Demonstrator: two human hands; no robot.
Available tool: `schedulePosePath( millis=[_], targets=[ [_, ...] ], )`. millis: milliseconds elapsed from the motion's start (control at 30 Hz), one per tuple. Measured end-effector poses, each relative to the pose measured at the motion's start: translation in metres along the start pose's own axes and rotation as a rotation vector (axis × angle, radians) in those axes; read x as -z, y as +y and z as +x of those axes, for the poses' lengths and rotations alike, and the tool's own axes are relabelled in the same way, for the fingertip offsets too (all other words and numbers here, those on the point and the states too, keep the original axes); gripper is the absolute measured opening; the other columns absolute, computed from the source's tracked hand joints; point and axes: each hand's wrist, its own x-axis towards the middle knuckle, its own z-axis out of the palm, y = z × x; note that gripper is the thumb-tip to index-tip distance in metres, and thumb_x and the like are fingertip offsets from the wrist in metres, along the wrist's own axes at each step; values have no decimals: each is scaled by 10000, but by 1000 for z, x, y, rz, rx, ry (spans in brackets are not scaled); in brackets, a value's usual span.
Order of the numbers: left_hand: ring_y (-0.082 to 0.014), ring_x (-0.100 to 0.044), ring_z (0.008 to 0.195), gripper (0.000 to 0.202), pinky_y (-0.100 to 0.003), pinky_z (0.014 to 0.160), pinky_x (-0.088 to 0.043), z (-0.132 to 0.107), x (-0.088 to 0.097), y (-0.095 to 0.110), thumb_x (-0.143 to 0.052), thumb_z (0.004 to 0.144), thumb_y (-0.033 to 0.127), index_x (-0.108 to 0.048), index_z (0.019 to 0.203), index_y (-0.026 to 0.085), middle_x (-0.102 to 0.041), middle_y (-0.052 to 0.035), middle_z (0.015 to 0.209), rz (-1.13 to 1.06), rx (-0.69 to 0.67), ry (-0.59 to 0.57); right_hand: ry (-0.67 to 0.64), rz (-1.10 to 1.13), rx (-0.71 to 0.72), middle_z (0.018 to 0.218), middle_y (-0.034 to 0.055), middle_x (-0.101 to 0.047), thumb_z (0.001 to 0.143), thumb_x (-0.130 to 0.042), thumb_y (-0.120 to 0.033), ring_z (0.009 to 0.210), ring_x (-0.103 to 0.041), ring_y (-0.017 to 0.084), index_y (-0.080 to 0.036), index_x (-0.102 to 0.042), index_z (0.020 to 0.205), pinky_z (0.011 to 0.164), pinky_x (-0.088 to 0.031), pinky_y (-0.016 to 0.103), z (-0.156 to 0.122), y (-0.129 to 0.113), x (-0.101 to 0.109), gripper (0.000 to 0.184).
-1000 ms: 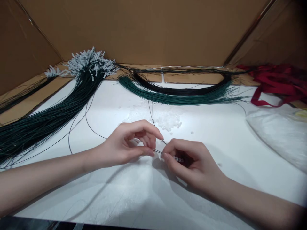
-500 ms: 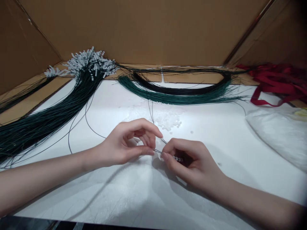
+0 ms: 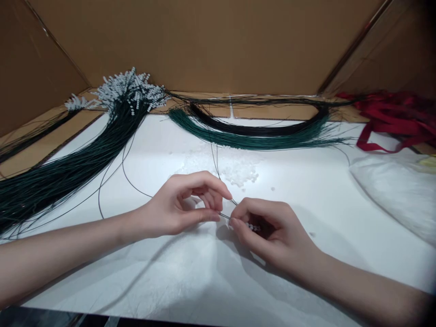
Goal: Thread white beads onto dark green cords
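My left hand (image 3: 180, 206) pinches a thin dark wire (image 3: 215, 163) between thumb and fingers at the middle of the white table (image 3: 306, 190). My right hand (image 3: 269, 229) is closed just to its right, fingertips meeting the wire's end, with small white beads (image 3: 252, 225) cupped under its fingers. The wire runs back toward a pile of loose white beads (image 3: 238, 171) and loops off to the left.
A thick bundle of dark green wires with white beaded tips (image 3: 126, 88) fans out at left. A curved bundle of green and black wires (image 3: 259, 134) lies at the back. Red ribbons (image 3: 391, 116) and a clear plastic bag (image 3: 398, 190) sit at right. Cardboard walls surround the table.
Almost nothing: both hands stay pinched on the wire, with only slight finger shifts.
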Motion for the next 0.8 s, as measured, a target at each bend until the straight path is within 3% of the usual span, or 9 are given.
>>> schedulePosePath(
  millis=[800],
  targets=[
    [-108, -647, 786, 260, -202, 717, -558, 0, 0, 0, -712, 815, 98, -626, 1049, 172, -647, -27, 880, -1, -8, -9, -9, -9, 11, 561, -55, -431, 816, -548, -95, 505, -366, 61, -161, -565, 698, 465, -299, 197, -1, 0, 0, 136]
  ],
)
